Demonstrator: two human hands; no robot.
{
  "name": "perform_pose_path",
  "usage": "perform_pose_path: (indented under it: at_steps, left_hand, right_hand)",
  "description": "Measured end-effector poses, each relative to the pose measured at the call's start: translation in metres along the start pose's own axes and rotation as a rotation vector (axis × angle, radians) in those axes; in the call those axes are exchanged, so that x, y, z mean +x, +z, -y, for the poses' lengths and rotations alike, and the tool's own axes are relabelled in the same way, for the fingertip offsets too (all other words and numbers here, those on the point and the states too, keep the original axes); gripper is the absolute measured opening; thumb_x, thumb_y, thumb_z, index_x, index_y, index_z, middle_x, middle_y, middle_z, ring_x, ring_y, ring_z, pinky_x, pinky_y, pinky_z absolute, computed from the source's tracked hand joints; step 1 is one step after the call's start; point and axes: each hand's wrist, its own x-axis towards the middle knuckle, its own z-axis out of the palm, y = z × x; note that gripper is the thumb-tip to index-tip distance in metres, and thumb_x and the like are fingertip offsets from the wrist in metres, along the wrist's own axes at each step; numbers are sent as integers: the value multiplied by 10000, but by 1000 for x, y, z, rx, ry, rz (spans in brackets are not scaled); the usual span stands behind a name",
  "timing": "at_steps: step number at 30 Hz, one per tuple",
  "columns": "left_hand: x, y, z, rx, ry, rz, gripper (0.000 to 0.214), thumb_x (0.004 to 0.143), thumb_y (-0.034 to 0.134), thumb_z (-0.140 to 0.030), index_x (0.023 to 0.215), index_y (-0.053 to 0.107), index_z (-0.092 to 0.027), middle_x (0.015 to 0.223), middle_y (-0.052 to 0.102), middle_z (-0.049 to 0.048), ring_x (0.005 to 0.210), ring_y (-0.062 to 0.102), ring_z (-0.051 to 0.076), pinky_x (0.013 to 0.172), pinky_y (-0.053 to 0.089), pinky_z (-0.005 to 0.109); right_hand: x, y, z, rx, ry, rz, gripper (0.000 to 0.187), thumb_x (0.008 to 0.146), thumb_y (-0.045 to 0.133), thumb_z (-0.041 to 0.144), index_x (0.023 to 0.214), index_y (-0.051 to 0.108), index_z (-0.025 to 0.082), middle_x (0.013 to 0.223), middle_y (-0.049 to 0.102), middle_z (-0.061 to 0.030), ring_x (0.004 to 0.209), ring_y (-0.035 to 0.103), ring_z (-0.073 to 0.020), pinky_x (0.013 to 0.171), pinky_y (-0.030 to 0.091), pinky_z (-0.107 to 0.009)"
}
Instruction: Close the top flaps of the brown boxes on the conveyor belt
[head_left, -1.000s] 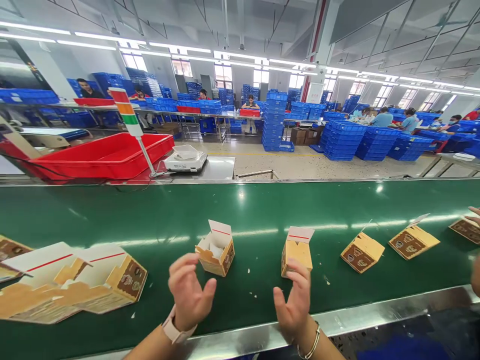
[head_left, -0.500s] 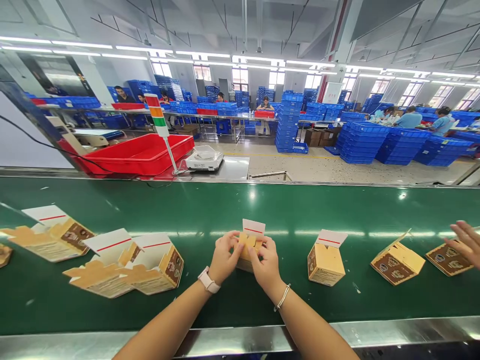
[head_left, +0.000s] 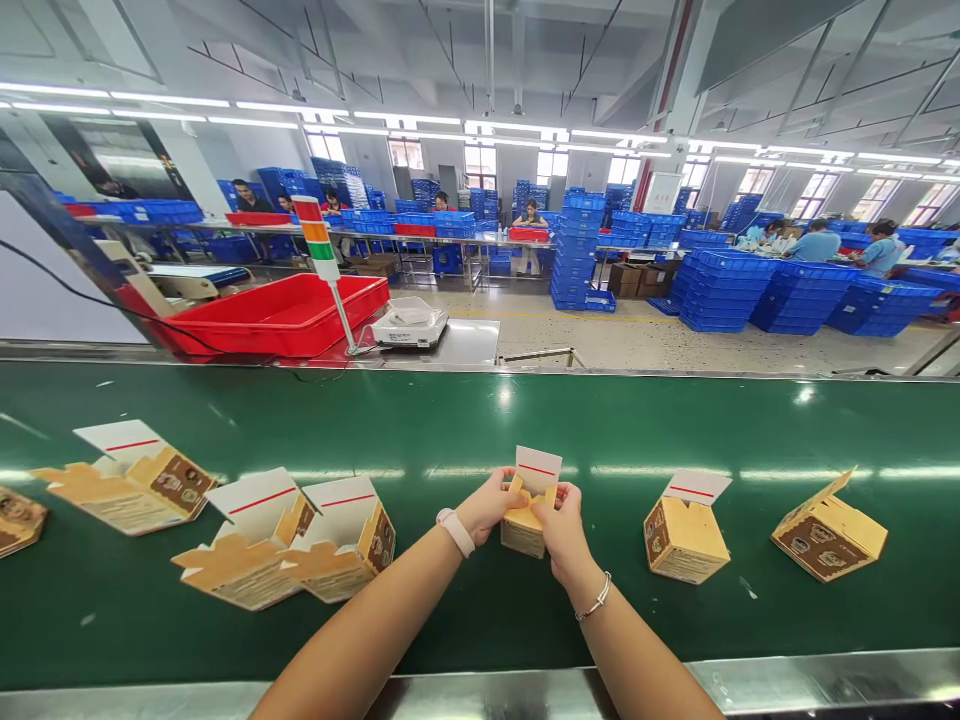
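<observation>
My left hand [head_left: 488, 505] and my right hand [head_left: 561, 525] both grip a small yellow carton [head_left: 525, 515] that stands on the green conveyor belt [head_left: 480, 420]. Its white lid flap with a red line sticks up open. My fingers press the side flaps at the carton's top. Another open carton [head_left: 684, 535] stands just to the right, and a third carton [head_left: 829, 530] lies tilted further right. On the left lie several open cartons [head_left: 300, 545], some on their sides.
Beyond the belt stand a red tray [head_left: 277, 315], a signal light pole [head_left: 326, 265] and a white scale [head_left: 409, 322] on a steel table. Stacks of blue crates [head_left: 720, 290] and seated workers fill the hall behind. A steel rail [head_left: 825, 680] edges the belt near me.
My hands went from open above the belt to gripping the carton. The cartons have drifted right along the belt, and the other person's hand at the right edge has left view.
</observation>
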Motion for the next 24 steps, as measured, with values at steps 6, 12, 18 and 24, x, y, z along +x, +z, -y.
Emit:
perform_pose_path:
  at_steps: [6,12,18,24]
  left_hand:
    - [-70,-9,31,421,792,-390,360,774,637,-396,1073,521,-231,1183,572,111,1139,523,279,923,434,447]
    - [-135,-54,51,269,1501,-1048,400,788,609,-325,1148,435,-310,1239,508,24,1162,510,212,785,485,323]
    - [-119,-103,69,356,937,-894,388,860,528,-464,1139,546,-195,1139,634,112,1052,606,238,856,512,356]
    - [-105,-108,71,572,883,-882,444,842,490,-573,1056,615,-204,1045,674,117,1011,628,274,933,480,461]
  right_hand:
    - [-34,-14,46,-88,-140,-324,387,853,525,379,1173,353,245,1245,364,-137,1240,385,-303,1024,348,-564]
    - [-64,1,90,-14,-569,289,499,890,459,302,1354,284,241,1340,411,-138,1294,397,-263,1063,373,-481]
    - [-46,51,78,-118,-717,727,716,833,578,384,1444,248,209,1440,427,-155,1381,304,-336,1070,324,-575]
    - [-41,69,77,-61,-588,670,179,837,594,337,980,644,242,1060,694,-70,1247,471,-308,1023,354,-542]
